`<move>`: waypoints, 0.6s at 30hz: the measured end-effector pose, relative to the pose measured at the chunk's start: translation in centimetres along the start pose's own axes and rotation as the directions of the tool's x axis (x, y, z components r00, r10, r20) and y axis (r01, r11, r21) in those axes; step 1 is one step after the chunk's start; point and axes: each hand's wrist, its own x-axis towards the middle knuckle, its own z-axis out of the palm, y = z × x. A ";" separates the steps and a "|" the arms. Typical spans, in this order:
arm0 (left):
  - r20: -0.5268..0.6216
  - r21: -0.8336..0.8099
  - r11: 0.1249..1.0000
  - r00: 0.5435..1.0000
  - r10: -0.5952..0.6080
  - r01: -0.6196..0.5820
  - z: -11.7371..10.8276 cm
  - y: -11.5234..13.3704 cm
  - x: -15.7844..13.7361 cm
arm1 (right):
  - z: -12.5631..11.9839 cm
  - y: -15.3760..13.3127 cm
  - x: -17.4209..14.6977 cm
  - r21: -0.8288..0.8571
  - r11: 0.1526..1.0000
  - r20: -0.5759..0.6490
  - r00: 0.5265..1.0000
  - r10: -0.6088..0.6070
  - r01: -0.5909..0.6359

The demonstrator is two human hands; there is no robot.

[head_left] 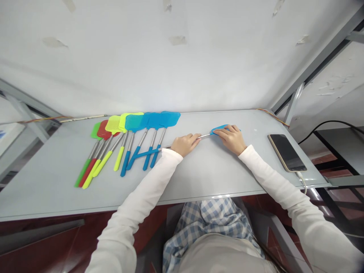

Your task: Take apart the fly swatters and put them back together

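A blue fly swatter (205,135) with a thin metal shaft lies nearly level across the middle of the table. My left hand (185,145) is closed around its shaft. At the swatter's blue head, my right hand (231,138) has its fingers closed over the paddle and hides most of it. The swatter's blue handle (146,152) reaches left across the handles of other blue swatters. To the left lies a row of several fly swatters, with blue heads (169,118), yellow heads (114,124), a red head (104,130) and a green head (96,129).
A phone (287,152) with a white cable (302,180) plugged in rests at the right of the grey table (204,182). Behind the table stands a white wall (182,76). Metal frame bars (295,100) rise at both sides, and a dark stand (341,144) is at the right.
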 end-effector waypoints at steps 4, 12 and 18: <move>-0.009 0.016 1.000 1.000 -0.023 0.023 0.1 0.3 -0.1 | 0.1 -0.8 0.0 0.000 0.999 -0.034 0.998 -0.049 0.049; -0.046 0.030 0.999 0.999 -0.012 0.014 0.4 0.5 -0.1 | -0.2 -2.5 0.4 -0.051 0.997 -0.024 0.998 -0.054 0.053; -0.065 0.024 1.000 0.998 0.016 -0.015 0.5 0.6 -0.1 | 0.1 -2.4 0.1 -0.016 0.997 -0.011 0.997 -0.070 0.070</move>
